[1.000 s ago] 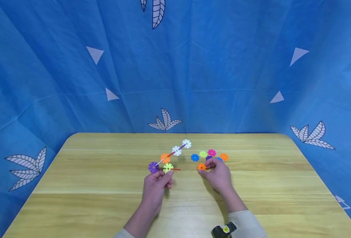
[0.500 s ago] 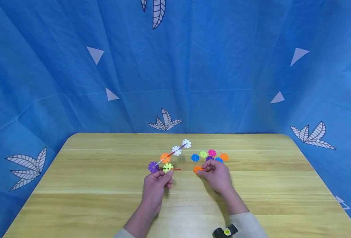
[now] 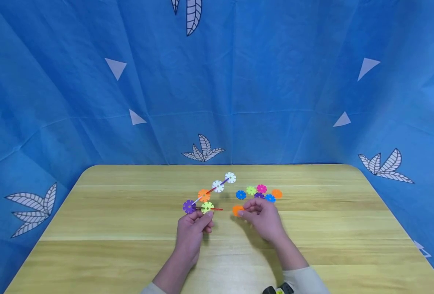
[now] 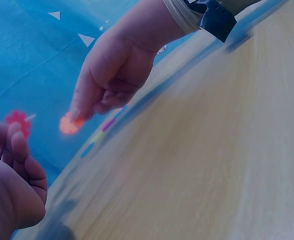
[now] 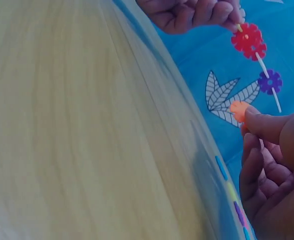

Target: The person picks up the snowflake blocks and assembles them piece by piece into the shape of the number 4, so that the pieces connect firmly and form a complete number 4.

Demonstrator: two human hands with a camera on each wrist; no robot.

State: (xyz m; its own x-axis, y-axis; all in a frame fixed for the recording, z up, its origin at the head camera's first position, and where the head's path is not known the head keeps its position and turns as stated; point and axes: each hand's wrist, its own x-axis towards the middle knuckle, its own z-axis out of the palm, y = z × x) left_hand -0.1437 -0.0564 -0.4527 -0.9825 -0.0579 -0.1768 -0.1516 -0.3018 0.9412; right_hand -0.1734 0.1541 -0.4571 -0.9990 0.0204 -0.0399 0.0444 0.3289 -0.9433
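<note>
Head: above the table (image 3: 128,253), the left hand (image 3: 194,228) pinches the chain (image 3: 204,195) by its yellow disc (image 3: 207,208), presumably steadying it. Left wrist: the right hand (image 4: 111,72) pinches an orange disc (image 4: 70,124), apart. Right wrist: that disc is edge-held, likely leaving slots exposed.

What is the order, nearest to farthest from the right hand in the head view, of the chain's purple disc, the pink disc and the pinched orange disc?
1. Orange disc: pinched by the right hand, at its left side.
2. Pink disc: just beyond the hand.
3. Purple disc: well to the left, in the chain.
</note>
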